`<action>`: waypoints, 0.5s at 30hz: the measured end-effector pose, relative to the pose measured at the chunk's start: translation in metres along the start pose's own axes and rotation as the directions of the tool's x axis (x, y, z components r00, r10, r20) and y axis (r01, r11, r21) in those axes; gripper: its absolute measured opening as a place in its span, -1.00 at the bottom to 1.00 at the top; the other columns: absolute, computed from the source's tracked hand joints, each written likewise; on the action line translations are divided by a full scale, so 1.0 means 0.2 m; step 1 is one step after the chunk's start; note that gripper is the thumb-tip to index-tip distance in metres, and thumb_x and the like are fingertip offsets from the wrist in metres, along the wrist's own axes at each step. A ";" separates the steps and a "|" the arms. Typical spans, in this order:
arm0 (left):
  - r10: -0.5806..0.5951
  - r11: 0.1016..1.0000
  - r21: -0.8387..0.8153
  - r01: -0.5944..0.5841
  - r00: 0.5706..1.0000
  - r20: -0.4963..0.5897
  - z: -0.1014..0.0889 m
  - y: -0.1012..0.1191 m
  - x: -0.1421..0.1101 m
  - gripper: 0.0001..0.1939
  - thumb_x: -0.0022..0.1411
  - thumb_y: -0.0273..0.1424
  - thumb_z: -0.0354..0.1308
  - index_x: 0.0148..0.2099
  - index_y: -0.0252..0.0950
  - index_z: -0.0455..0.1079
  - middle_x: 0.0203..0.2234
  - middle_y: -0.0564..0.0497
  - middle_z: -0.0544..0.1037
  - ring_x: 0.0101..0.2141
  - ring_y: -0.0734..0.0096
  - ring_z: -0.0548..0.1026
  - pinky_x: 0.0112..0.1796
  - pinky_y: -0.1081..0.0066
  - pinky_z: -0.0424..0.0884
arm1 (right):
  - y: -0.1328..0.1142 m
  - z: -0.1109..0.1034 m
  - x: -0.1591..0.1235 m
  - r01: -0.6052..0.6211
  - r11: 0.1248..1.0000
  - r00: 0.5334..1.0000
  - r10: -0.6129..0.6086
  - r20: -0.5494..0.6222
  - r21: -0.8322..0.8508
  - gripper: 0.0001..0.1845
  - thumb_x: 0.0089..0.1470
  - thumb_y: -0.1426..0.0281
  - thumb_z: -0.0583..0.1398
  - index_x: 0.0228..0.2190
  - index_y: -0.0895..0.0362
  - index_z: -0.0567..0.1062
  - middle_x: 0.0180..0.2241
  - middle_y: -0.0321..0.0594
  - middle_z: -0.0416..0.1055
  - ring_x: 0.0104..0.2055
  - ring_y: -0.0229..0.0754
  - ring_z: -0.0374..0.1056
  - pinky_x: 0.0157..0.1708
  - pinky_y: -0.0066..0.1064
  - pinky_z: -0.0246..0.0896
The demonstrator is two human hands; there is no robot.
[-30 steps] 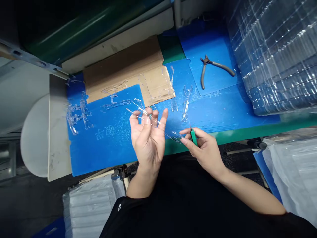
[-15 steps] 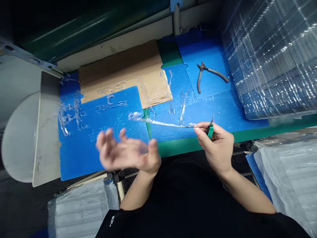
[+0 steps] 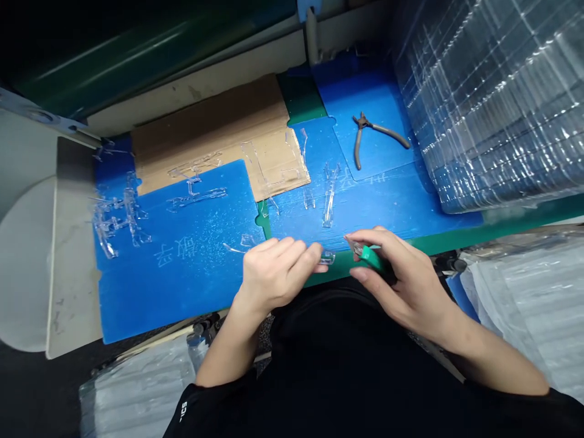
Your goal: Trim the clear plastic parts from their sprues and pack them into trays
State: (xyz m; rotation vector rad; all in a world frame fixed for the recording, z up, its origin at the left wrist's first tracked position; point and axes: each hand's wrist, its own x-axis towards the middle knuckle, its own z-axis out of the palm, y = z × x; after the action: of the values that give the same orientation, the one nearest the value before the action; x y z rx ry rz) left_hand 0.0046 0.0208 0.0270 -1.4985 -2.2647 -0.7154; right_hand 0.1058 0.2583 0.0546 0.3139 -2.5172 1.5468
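My left hand (image 3: pixel 278 271) is closed around a long clear plastic part (image 3: pixel 327 257). One end of the part sticks out past the thumb, and thin clear prongs show on the other side of the fist; the middle is hidden. In my right hand (image 3: pixel 406 283) is a small green-handled knife (image 3: pixel 373 258), its blade pointing left towards the plastic part. A short gap separates the blade from that end. Beyond my hands, another clear plastic part (image 3: pixel 329 201) lies on the blue sheet (image 3: pixel 214 237).
Several clear plastic pieces (image 3: pixel 130 210) lie tangled at the left of the bench. Brown cardboard (image 3: pixel 210 128) lies at the back. Grey-handled nippers (image 3: pixel 360 137) rest spread on the blue sheet at the right. A tall stack of clear plastic-wrapped goods (image 3: pixel 502 121) stands beside them.
The clear plastic part has passed from my right hand into my left, which has closed on it. My right hand has turned the knife so its blade faces left.
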 end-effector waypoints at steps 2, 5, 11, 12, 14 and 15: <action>-0.032 0.999 0.001 0.032 0.999 -0.020 -0.01 -0.02 -0.03 -0.88 0.51 -0.30 0.26 0.00 -0.20 0.52 -0.51 0.09 0.43 -0.49 0.40 0.33 -0.40 0.30 0.03 | -0.01 -0.03 -0.02 -0.044 0.996 0.996 0.049 0.068 -0.072 -0.81 0.53 0.37 0.16 0.09 0.10 0.46 -0.18 -0.18 0.53 -0.25 -0.17 0.46 -0.23 -0.35 0.34; -0.001 1.000 0.021 0.002 0.998 -0.066 -0.03 -0.03 -0.04 -0.87 0.50 -0.29 0.28 0.01 -0.21 0.54 -0.47 0.07 0.50 -0.47 0.38 0.37 -0.36 0.30 0.11 | 0.00 -0.05 -0.04 -0.028 0.990 0.987 0.049 0.152 -0.140 -0.80 0.56 0.37 0.11 0.08 0.10 0.49 -0.20 -0.17 0.57 -0.29 -0.18 0.49 -0.28 -0.37 0.32; 0.096 0.973 0.217 -0.081 0.993 -0.062 -0.07 -0.01 -0.01 -0.83 0.55 -0.35 0.21 -0.08 -0.37 0.51 -0.52 0.04 0.48 -0.48 0.38 0.36 -0.36 0.29 0.18 | 0.00 -0.05 -0.05 0.023 0.967 0.975 0.035 0.221 -0.253 -0.71 0.57 0.29 0.11 0.13 0.10 0.54 -0.17 -0.13 0.63 -0.32 -0.18 0.52 -0.31 -0.38 0.31; 0.114 0.967 0.237 -0.096 0.992 -0.062 -0.07 0.00 -0.01 -0.82 0.56 -0.35 0.20 -0.09 -0.39 0.50 -0.53 0.03 0.47 -0.48 0.38 0.36 -0.36 0.29 0.19 | 0.00 -0.05 -0.05 0.031 0.965 0.973 0.030 0.227 -0.261 -0.70 0.57 0.29 0.10 0.15 0.10 0.53 -0.17 -0.13 0.63 -0.33 -0.18 0.52 -0.32 -0.37 0.31; 0.150 0.958 0.257 -0.129 0.986 -0.066 -0.08 0.00 0.00 -0.80 0.57 -0.36 0.17 -0.09 -0.41 0.51 -0.54 0.03 0.46 -0.48 0.37 0.35 -0.37 0.29 0.20 | 0.00 -0.04 -0.05 0.045 0.963 0.972 0.019 0.234 -0.265 -0.68 0.58 0.30 0.10 0.18 0.11 0.52 -0.17 -0.14 0.63 -0.33 -0.18 0.52 -0.31 -0.36 0.32; 0.163 0.954 0.265 -0.139 0.984 -0.070 -0.08 0.00 0.00 -0.79 0.57 -0.37 0.17 -0.09 -0.42 0.52 -0.54 0.02 0.47 -0.48 0.37 0.35 -0.37 0.29 0.21 | 0.00 -0.04 -0.05 0.049 0.963 0.972 0.015 0.234 -0.264 -0.67 0.58 0.30 0.10 0.20 0.12 0.51 -0.16 -0.14 0.63 -0.33 -0.17 0.53 -0.31 -0.35 0.32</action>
State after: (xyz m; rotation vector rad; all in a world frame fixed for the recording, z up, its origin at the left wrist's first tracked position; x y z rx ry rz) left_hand 0.0054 0.0119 0.0404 -1.4619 -2.0576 -0.4153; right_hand 0.1158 0.2666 0.0561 0.5026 -2.8521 1.2011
